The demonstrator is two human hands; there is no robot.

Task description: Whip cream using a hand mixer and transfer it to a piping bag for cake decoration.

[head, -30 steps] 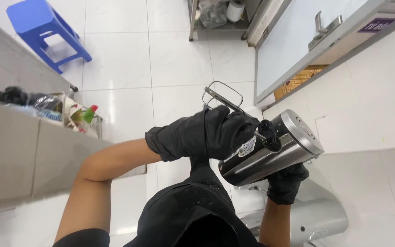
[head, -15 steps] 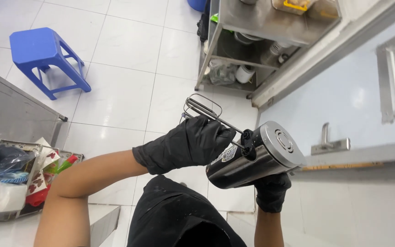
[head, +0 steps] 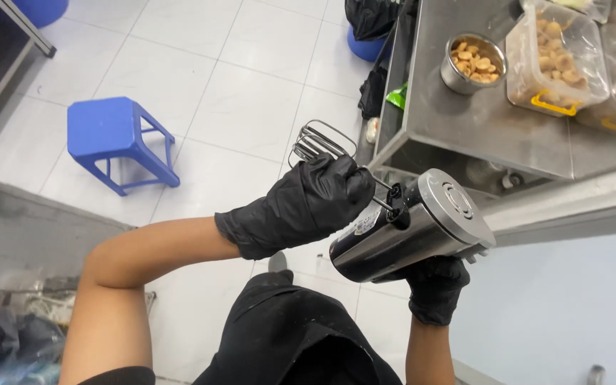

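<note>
We see a person in black gloves holding a hand mixer (head: 408, 228) above a white tiled floor (head: 237, 93). The left hand (head: 308, 199) is clenched around the wire beaters (head: 316, 142): its fingers (head: 336, 178) wrap the thin metal shafts, the looped ends stick out just beyond the knuckles, and the shafts run from under the fingertips into the mixer's body. The right hand (head: 435, 285) grasps the mixer from below, its fingers curled around the underside of the dark, shiny housing, so the mixer lies tilted between the two hands, its silver end cap facing up and away from the left fingers.

Beyond the beater tips stands a steel desk (head: 493, 128); on it sit a round metal bowl (head: 473, 63) of pale nuts and a clear plastic tub (head: 557, 57) with yellow clips holding similar pieces. Well apart from the left fingers, a blue plastic stool (head: 115, 139) stands on the floor.
</note>
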